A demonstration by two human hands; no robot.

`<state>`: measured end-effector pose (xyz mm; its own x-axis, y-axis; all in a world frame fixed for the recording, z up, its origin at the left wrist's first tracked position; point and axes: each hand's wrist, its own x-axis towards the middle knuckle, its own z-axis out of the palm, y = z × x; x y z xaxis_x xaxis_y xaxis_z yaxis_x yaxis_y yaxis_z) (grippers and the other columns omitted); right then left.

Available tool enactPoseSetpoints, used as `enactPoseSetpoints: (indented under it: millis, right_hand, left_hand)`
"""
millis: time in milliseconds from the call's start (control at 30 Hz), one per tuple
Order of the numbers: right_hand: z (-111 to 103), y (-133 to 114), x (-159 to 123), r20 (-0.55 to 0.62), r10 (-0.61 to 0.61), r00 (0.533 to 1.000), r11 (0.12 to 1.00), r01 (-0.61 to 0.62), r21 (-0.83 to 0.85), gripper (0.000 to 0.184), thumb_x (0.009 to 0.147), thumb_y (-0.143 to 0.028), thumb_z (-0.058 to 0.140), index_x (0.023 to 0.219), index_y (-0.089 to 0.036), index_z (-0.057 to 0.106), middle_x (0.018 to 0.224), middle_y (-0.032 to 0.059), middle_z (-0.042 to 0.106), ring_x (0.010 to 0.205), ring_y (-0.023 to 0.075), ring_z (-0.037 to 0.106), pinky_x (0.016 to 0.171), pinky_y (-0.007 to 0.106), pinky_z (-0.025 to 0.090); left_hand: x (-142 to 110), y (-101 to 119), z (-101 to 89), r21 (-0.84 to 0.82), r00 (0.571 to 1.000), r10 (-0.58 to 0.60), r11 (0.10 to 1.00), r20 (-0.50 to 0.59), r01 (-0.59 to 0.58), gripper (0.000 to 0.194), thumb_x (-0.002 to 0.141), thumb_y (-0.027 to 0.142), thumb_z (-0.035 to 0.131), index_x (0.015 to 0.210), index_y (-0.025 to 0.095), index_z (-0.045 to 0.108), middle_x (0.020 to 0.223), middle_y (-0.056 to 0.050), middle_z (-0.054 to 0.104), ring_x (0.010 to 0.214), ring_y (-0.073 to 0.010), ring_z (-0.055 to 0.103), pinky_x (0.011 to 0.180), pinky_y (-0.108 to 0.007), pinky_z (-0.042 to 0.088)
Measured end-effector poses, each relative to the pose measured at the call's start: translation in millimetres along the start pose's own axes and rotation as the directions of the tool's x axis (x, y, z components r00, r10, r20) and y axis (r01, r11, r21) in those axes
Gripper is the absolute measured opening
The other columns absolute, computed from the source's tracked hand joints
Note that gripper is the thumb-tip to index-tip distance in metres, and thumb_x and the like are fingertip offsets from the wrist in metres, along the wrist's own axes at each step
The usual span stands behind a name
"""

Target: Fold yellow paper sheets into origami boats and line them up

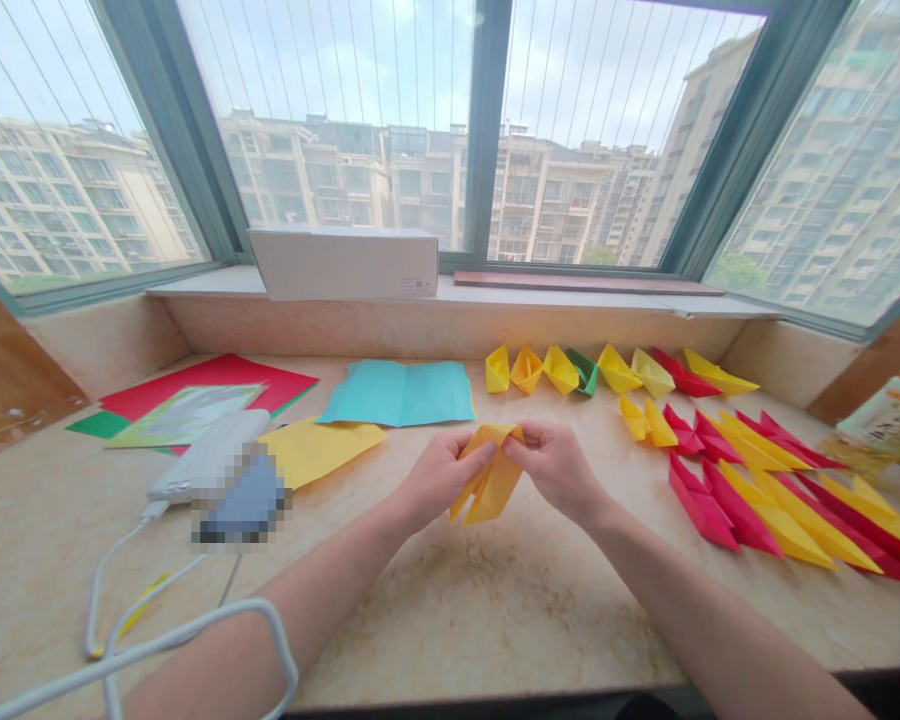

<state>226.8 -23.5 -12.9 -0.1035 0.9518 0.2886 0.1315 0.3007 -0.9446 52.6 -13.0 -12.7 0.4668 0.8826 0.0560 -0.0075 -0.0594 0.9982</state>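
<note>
Between my two hands, above the middle of the counter, is a piece of folded yellow paper (489,492). My left hand (444,474) pinches its left side, thumb on the near face. From the right, my right hand (553,462) grips the upper edge with thumb and fingers. Two folded flaps hang down below the fingers, with a gap between them. Just beyond my left hand lies a creased light-blue sheet (397,393). A yellow sheet (319,450) rests to the left of it.
Folded paper boats (561,370) in yellow, green and red line the back right; several more red and yellow boats (757,515) stand nearer. At left are red paper (217,372), a white power bank (214,455) and a white cable (195,625). A white box (345,265) sits on the windowsill.
</note>
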Motion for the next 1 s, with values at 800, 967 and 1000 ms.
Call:
enactPoseSetpoints:
  millis: [800,967,1000]
  right_hand:
    - [4,2,2,-0.062,0.034,0.997,0.995,-0.028,0.096,0.026,0.079,-0.043,0.069,0.084,-0.018,0.071,0.080,0.0035,0.071,0.072,0.0182,0.063,0.067,0.030,0.047]
    - [4,3,2,-0.082,-0.020,0.996,1.000,0.021,0.004,0.022,0.082,-0.040,0.065,0.080,-0.018,0.069,0.073,0.0011,0.067,0.066,0.0154,0.057,0.059,0.027,0.042]
    - [3,2,2,-0.063,-0.020,0.998,1.000,0.020,-0.005,0.023,0.082,-0.040,0.064,0.081,-0.018,0.069,0.073,0.0011,0.067,0.065,0.0151,0.057,0.059,0.027,0.042]
  left_hand:
    - [-2,-1,4.6,0.106,0.990,0.142,0.985,-0.016,-0.139,0.036,0.081,0.046,0.067,0.098,0.014,0.069,0.083,-0.005,0.068,0.070,-0.0151,0.061,0.062,-0.023,0.045]
    - [-2,-2,5.8,0.118,0.992,0.126,0.985,0.009,-0.126,0.035,0.079,0.039,0.070,0.106,0.016,0.067,0.094,-0.006,0.071,0.080,-0.0185,0.064,0.069,-0.026,0.049]
    - [-2,-2,5.6,0.139,0.992,0.123,0.983,0.006,-0.123,0.034,0.080,0.039,0.069,0.105,0.016,0.068,0.094,-0.007,0.071,0.081,-0.0191,0.065,0.070,-0.027,0.049]
